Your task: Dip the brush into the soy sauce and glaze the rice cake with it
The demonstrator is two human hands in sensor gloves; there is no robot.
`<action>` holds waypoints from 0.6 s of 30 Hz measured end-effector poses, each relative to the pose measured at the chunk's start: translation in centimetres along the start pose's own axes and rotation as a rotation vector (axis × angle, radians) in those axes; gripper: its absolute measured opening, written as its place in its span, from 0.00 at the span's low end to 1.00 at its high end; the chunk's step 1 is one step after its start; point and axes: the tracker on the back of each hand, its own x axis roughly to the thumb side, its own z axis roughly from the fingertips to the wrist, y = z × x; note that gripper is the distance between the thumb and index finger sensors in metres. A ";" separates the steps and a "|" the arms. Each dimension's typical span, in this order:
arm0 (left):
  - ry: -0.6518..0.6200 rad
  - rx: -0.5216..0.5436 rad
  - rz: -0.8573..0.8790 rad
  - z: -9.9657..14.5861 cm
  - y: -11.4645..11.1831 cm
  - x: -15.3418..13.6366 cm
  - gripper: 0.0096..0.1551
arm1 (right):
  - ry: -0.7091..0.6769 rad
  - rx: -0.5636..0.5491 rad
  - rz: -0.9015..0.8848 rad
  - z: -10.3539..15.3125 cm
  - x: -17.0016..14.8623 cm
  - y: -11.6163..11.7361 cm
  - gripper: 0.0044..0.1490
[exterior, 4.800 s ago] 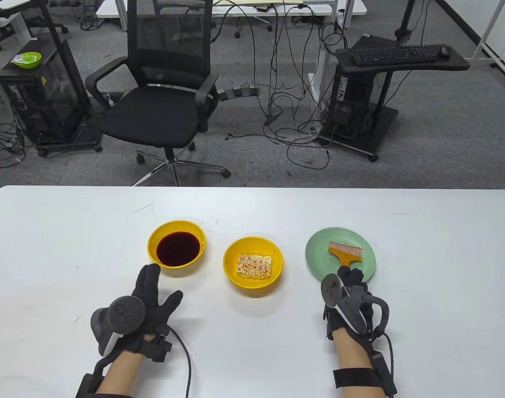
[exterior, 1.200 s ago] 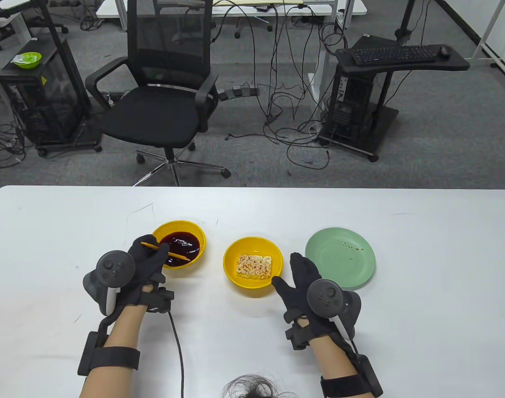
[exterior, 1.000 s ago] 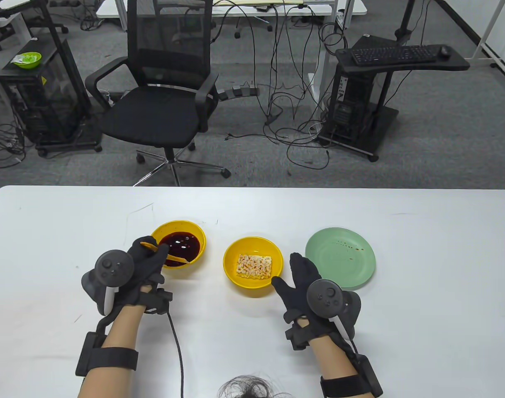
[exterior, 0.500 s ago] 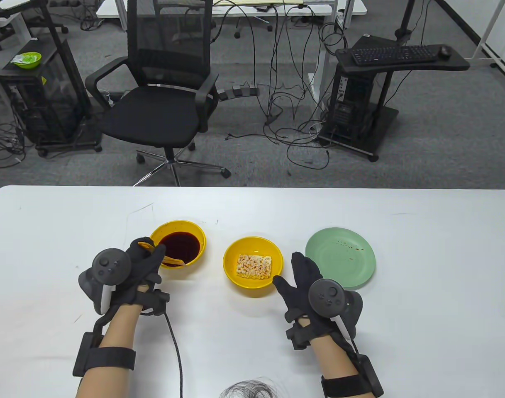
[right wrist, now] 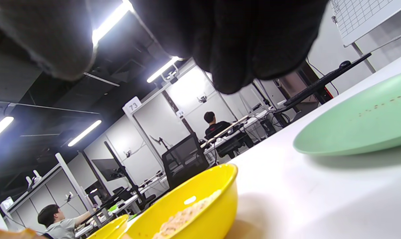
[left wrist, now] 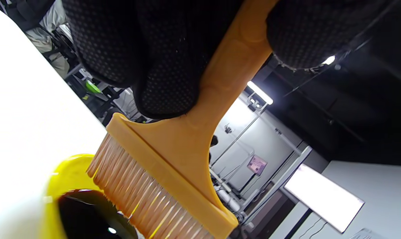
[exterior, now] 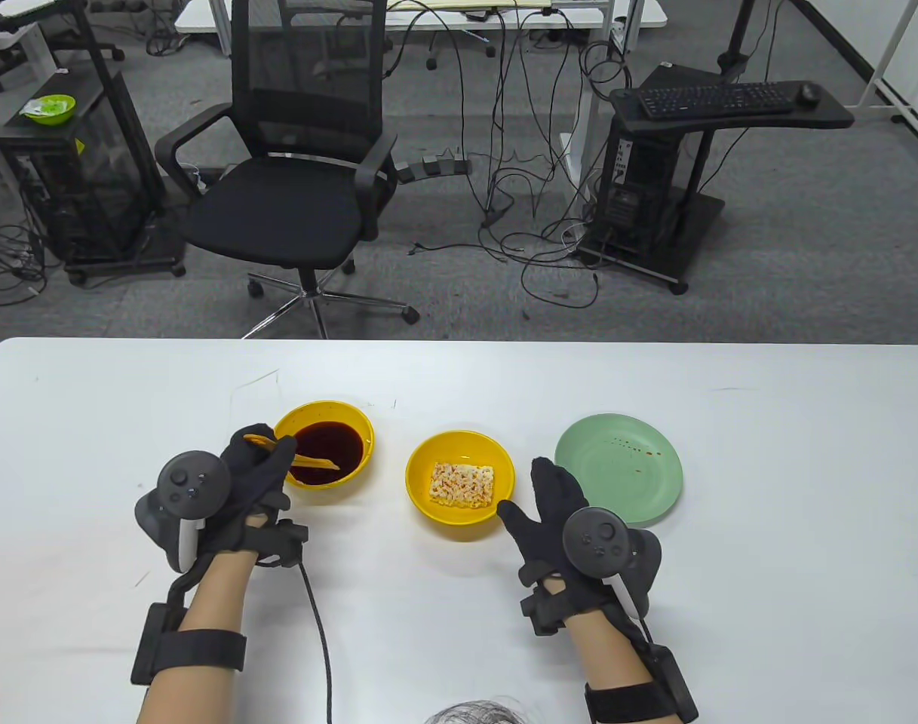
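Observation:
My left hand point(exterior: 259, 460) grips the orange handle of a flat brush point(exterior: 311, 460), whose bristles point(left wrist: 144, 199) hang over the dark soy sauce in the left yellow bowl point(exterior: 357, 422). In the left wrist view the brush point(left wrist: 200, 132) fills the frame and the bowl's rim point(left wrist: 67, 169) sits below. The rice cake point(exterior: 462, 483), a pale rectangle, lies in the middle yellow bowl point(exterior: 421, 467). My right hand point(exterior: 549, 498) rests open and flat on the table just right of that bowl, which shows in the right wrist view point(right wrist: 200, 199).
A green plate point(exterior: 618, 467) with a few sauce specks sits right of my right hand; it also shows in the right wrist view point(right wrist: 359, 126). The white table point(exterior: 768, 588) has an office chair point(exterior: 293, 188) beyond its far edge.
The brush moved from the green plate in my right hand to my left hand at the sauce bowl. Over the last second the left hand drew slightly left and tilted the brush at the sauce.

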 end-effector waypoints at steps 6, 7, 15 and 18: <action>-0.123 -0.090 0.141 1.4 -4.1 4.7 0.30 | 0.007 -0.010 -0.002 0.0 -0.3 -0.2 0.50; -0.152 -0.122 0.150 1.9 -5.5 5.8 0.30 | 0.009 -0.010 -0.002 0.0 -0.3 -0.2 0.50; -0.241 -0.272 0.071 4.6 -13.3 8.9 0.29 | 0.013 -0.009 0.002 -0.1 -0.6 -0.3 0.50; -0.229 -0.306 0.054 4.9 -14.2 8.5 0.29 | 0.013 -0.003 0.002 0.0 -0.6 -0.2 0.50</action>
